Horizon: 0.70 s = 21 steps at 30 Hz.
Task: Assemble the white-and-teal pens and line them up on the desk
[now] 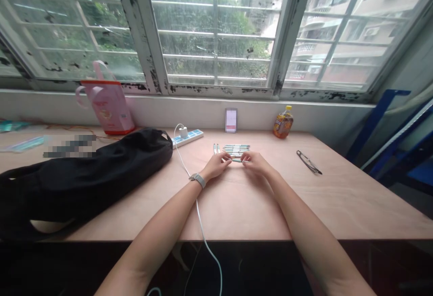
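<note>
My left hand (216,166) and my right hand (257,163) rest on the wooden desk (304,205) close together. Between their fingertips lies a white and teal pen (238,160), held at both ends. Just beyond my fingers, a row of several similar pens (236,149) lies side by side. Two more pens (215,148) lie apart, a little to the left of the row. A smartwatch (198,180) sits on my left wrist.
A black bag (84,178) fills the desk's left side, with a pink paper bag (108,102) behind it. A power strip (187,138) with a white cable, a phone (231,120), an orange drink bottle (283,123) and glasses (309,162) stand nearby.
</note>
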Each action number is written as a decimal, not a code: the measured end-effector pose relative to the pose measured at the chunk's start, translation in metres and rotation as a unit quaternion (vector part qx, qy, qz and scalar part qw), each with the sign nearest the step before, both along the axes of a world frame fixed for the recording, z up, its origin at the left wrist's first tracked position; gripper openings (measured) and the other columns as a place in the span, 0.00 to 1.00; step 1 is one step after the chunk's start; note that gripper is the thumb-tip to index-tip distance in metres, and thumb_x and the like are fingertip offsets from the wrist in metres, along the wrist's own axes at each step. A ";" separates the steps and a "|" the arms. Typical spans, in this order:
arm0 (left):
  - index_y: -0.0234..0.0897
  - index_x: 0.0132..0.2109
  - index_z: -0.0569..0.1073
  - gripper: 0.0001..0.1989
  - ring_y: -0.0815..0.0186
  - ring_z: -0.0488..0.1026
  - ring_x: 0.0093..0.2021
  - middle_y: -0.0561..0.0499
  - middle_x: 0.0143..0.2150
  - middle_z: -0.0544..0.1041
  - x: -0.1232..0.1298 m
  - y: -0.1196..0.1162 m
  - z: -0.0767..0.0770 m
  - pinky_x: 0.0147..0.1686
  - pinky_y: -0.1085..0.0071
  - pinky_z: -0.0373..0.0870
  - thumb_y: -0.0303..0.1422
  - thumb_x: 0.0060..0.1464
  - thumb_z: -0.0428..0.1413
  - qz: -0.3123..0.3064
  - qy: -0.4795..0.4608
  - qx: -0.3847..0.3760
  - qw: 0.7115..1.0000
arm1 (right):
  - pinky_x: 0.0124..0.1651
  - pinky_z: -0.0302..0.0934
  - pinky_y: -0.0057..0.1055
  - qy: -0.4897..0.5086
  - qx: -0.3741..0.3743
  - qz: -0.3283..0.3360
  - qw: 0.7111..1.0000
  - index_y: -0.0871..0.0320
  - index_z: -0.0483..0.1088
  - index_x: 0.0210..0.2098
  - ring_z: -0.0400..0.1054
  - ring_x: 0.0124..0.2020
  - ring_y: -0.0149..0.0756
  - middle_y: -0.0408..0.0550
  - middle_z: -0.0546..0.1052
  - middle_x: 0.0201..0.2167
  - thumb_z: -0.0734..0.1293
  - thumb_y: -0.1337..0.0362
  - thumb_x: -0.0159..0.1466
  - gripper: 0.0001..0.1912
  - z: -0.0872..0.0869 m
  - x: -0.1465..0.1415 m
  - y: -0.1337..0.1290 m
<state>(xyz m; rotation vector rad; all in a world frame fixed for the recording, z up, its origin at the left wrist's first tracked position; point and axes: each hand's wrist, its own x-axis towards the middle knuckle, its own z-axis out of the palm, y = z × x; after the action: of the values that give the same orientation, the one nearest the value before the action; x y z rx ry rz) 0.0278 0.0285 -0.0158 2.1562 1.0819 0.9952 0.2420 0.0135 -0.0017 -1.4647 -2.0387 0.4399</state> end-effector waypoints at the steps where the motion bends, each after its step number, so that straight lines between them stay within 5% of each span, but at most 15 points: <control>1: 0.36 0.40 0.77 0.07 0.64 0.75 0.37 0.48 0.38 0.80 0.000 0.000 0.000 0.39 0.70 0.72 0.32 0.57 0.56 -0.002 0.003 0.001 1.000 | 0.37 0.60 0.24 0.001 0.004 0.005 1.000 0.58 0.74 0.31 0.70 0.35 0.33 0.46 0.77 0.31 0.65 0.73 0.56 0.07 0.000 -0.001 0.000; 11: 0.36 0.35 0.81 0.11 0.63 0.74 0.33 0.49 0.32 0.81 -0.004 0.005 0.002 0.37 0.70 0.69 0.37 0.58 0.57 -0.009 0.038 0.000 0.999 | 0.41 0.61 0.27 0.027 0.007 0.055 0.998 0.58 0.74 0.33 0.69 0.37 0.33 0.45 0.76 0.34 0.66 0.72 0.56 0.07 -0.001 0.001 0.000; 15: 0.36 0.35 0.82 0.11 0.63 0.75 0.35 0.49 0.34 0.82 -0.005 0.006 -0.001 0.37 0.70 0.69 0.37 0.57 0.57 -0.021 0.030 -0.007 0.999 | 0.38 0.60 0.26 0.036 0.008 0.027 0.999 0.59 0.72 0.31 0.68 0.35 0.32 0.43 0.75 0.31 0.67 0.74 0.52 0.07 0.001 0.002 -0.001; 21: 0.37 0.38 0.83 0.10 0.61 0.77 0.39 0.48 0.38 0.83 -0.009 0.008 -0.003 0.41 0.68 0.71 0.37 0.56 0.59 -0.034 0.028 0.000 0.999 | 0.41 0.60 0.27 0.018 -0.033 0.044 0.998 0.59 0.74 0.32 0.69 0.37 0.33 0.46 0.78 0.34 0.67 0.68 0.59 0.03 0.006 0.005 -0.006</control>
<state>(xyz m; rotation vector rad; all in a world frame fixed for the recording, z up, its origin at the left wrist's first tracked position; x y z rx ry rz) 0.0190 0.0369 -0.0191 2.2166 1.0280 0.9094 0.2474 0.0079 0.0046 -1.3984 -2.0846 0.5708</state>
